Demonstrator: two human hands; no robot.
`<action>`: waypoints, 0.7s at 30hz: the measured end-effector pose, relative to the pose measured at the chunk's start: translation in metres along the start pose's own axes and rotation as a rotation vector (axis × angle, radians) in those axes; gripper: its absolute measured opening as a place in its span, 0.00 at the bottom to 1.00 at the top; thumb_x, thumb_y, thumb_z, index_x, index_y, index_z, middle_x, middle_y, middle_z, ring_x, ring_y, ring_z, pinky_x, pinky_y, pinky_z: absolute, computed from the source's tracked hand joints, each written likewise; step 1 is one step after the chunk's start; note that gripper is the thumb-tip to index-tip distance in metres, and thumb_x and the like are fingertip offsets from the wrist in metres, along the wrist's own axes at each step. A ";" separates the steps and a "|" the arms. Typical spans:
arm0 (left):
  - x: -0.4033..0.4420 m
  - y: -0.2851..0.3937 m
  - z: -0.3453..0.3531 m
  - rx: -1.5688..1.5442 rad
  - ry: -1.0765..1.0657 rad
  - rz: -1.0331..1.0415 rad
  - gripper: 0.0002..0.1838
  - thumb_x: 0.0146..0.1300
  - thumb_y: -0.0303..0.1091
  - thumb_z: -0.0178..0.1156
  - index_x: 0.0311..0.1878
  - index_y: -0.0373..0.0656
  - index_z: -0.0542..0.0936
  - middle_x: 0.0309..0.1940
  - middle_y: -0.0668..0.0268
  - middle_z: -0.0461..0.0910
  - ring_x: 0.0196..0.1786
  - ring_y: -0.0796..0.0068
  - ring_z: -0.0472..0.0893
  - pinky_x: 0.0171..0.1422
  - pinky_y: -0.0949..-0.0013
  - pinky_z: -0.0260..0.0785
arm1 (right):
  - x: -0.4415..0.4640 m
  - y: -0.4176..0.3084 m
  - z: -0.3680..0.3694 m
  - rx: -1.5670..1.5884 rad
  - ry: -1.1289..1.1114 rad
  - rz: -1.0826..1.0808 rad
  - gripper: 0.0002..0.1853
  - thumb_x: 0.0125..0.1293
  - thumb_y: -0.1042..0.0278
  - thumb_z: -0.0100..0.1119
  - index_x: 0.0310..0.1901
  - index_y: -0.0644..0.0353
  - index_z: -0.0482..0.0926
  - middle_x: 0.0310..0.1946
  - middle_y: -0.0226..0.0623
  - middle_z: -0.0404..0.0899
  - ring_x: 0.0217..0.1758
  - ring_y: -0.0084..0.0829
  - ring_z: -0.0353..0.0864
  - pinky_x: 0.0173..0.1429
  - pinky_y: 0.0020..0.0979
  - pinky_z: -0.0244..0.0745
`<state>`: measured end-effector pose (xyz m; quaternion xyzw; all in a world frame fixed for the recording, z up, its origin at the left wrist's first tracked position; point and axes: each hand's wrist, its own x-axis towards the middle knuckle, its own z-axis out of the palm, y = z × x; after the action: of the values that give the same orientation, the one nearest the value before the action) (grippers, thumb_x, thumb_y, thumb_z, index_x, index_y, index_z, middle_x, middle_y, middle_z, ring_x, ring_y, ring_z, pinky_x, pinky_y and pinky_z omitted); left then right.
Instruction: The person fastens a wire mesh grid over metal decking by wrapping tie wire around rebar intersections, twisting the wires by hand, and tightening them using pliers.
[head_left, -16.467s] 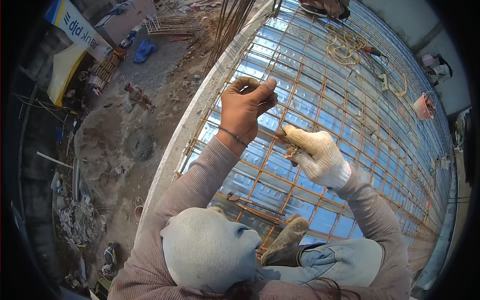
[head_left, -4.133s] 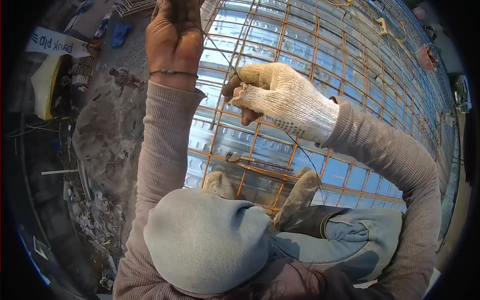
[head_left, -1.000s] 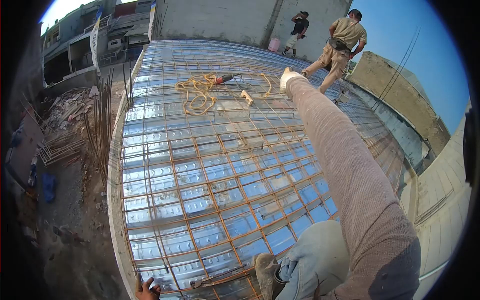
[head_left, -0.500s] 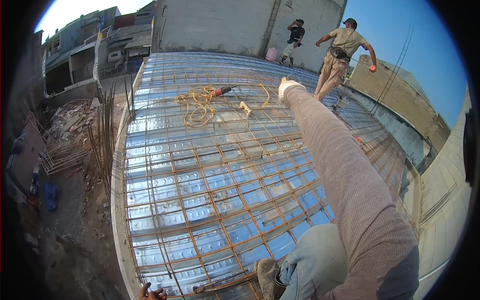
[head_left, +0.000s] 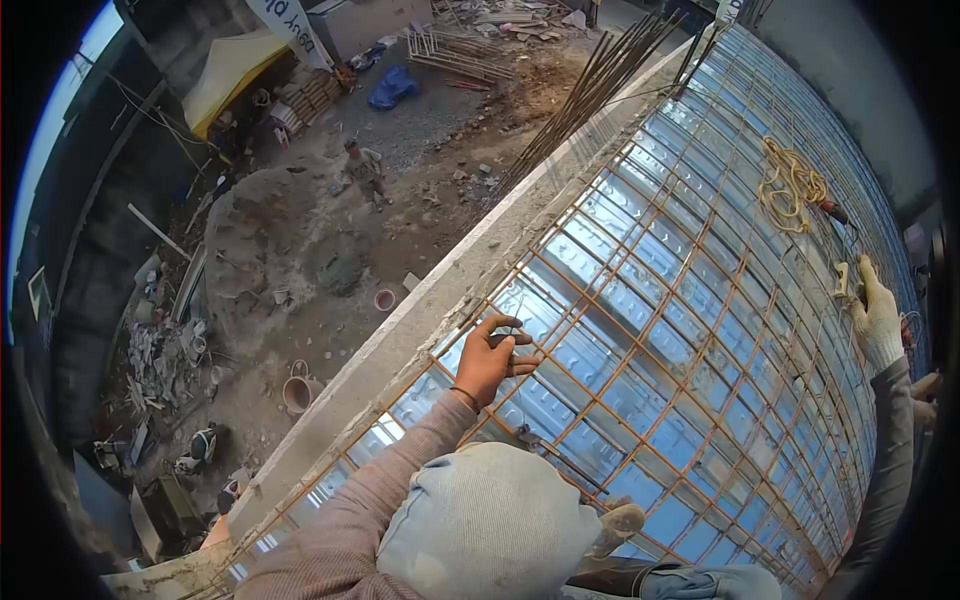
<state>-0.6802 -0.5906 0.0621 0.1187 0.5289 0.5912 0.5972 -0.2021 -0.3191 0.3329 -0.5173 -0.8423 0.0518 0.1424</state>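
Observation:
My bare left hand (head_left: pixel 485 362) is just over the rusty rebar grid (head_left: pixel 650 330), near the concrete edge. Its thumb and forefinger are pinched on what looks like a thin wire (head_left: pixel 519 303), and the other fingers are curled loosely. Far to the right, my right hand (head_left: pixel 876 315) wears a pale glove and reaches out over the grid with its fingers extended. Close to its fingertips is a small cream-coloured block-like piece (head_left: pixel 841 280). A dark, slender tool or rod (head_left: pixel 565 462) lies on the bars by my bent knee (head_left: pixel 500 525).
Ribbed shiny metal decking (head_left: pixel 590 265) lies beneath the bars. A concrete edge (head_left: pixel 400 310) drops to the dirt yard below, where a person (head_left: pixel 362 172) stands. Upright rebar (head_left: pixel 600 95) rises beside the edge. A coiled yellow cord (head_left: pixel 790 190) lies on the grid.
My view has swung left and down toward the deck edge and the yard. My left hand has come fully into view; my right arm now shows at the far right. The two co-workers have left the view.

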 end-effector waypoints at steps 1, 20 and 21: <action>0.010 0.000 0.011 -0.006 -0.017 0.028 0.17 0.75 0.22 0.48 0.64 0.35 0.68 0.54 0.46 0.81 0.44 0.54 0.89 0.49 0.60 0.88 | -0.013 -0.061 0.029 0.134 -0.087 -0.109 0.30 0.71 0.70 0.59 0.71 0.73 0.65 0.33 0.40 0.80 0.30 0.20 0.73 0.37 0.25 0.72; 0.029 -0.019 0.057 0.165 0.028 0.423 0.13 0.79 0.29 0.52 0.60 0.34 0.77 0.44 0.54 0.87 0.42 0.70 0.89 0.47 0.69 0.86 | -0.108 -0.236 0.182 0.906 -0.968 0.628 0.14 0.76 0.69 0.55 0.54 0.70 0.81 0.29 0.31 0.80 0.27 0.16 0.74 0.31 0.21 0.72; 0.028 -0.018 0.055 0.239 -0.017 0.418 0.16 0.79 0.32 0.53 0.63 0.35 0.77 0.43 0.54 0.87 0.42 0.71 0.88 0.47 0.70 0.86 | -0.105 -0.236 0.180 0.895 -0.965 0.665 0.14 0.76 0.69 0.55 0.54 0.70 0.81 0.29 0.31 0.80 0.27 0.16 0.74 0.31 0.21 0.72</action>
<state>-0.6342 -0.5458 0.0572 0.3004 0.5539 0.6342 0.4480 -0.4125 -0.5104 0.1972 -0.5575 -0.5084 0.6525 -0.0698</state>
